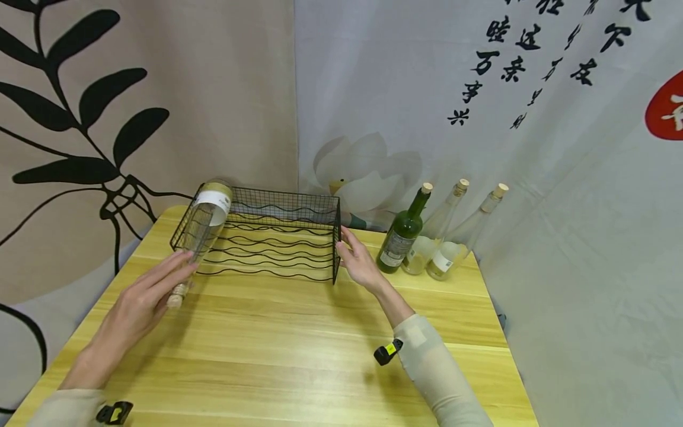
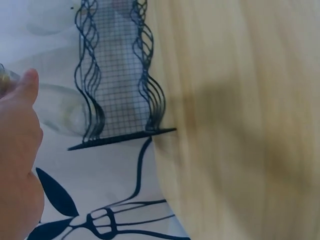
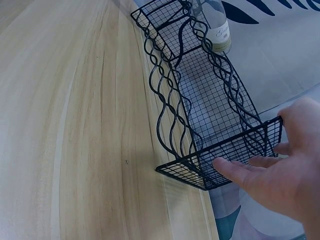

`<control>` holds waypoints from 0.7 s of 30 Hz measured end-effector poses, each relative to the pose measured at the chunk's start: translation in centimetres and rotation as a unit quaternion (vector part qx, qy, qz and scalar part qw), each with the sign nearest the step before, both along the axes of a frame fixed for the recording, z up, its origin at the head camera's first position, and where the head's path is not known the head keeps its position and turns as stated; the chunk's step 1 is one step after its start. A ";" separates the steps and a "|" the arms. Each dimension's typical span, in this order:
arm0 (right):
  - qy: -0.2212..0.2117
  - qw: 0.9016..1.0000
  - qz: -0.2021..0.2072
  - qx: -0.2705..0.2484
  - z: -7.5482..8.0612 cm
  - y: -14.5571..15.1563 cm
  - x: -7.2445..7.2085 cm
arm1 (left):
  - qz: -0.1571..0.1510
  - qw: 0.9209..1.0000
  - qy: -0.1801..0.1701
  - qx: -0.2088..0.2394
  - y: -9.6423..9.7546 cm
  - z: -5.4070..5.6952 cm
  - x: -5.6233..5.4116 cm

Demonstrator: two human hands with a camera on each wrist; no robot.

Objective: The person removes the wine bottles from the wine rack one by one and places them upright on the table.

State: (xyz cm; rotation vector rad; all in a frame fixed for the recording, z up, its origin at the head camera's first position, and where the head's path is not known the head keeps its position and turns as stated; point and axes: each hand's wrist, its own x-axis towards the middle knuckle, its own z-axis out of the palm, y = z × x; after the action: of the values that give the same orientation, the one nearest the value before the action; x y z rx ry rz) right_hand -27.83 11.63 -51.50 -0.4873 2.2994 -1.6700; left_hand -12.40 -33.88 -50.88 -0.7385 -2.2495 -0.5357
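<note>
My left hand (image 1: 144, 296) holds a clear glass bottle (image 1: 214, 204) with a white label around its neck end. The bottle leans over the left end of a black wire rack (image 1: 272, 273), base toward the wall, corked neck toward me. In the left wrist view my left hand (image 2: 17, 150) is at the edge, and the bottle (image 2: 62, 107) shows beside the rack's wavy wires. My right hand (image 1: 363, 264) rests against the rack's right end. Its thumb (image 3: 230, 167) lies along the mesh end panel, and the forefinger reaches the panel's upper corner.
A green bottle (image 1: 400, 240) and two clear corked bottles, one at the far right (image 1: 445, 258), stand on the wooden table (image 1: 288, 344) right of the rack. Printed cloth (image 1: 368, 89) hangs close behind the table. Each sleeve has a small black wrist device (image 1: 388, 351).
</note>
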 end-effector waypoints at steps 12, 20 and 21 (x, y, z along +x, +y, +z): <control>0.002 1.000 -0.003 0.008 0.3 -0.1 0.1 | -0.027 0.996 0.043 0.072 1.5 2.3 -1.9; -0.008 1.000 -0.002 -0.003 0.2 -0.1 0.1 | -0.030 0.988 0.074 0.134 3.3 4.4 -2.8; -0.009 1.000 -0.002 -0.004 0.2 -0.1 0.1 | -0.032 0.986 0.076 0.142 3.4 4.7 -2.9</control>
State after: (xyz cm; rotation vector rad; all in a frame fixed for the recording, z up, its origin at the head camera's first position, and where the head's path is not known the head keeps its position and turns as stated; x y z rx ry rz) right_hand -27.71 11.57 -51.34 -0.4688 2.2840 -1.6780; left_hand -15.29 -30.44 -46.19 -0.6808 -1.9615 -0.7849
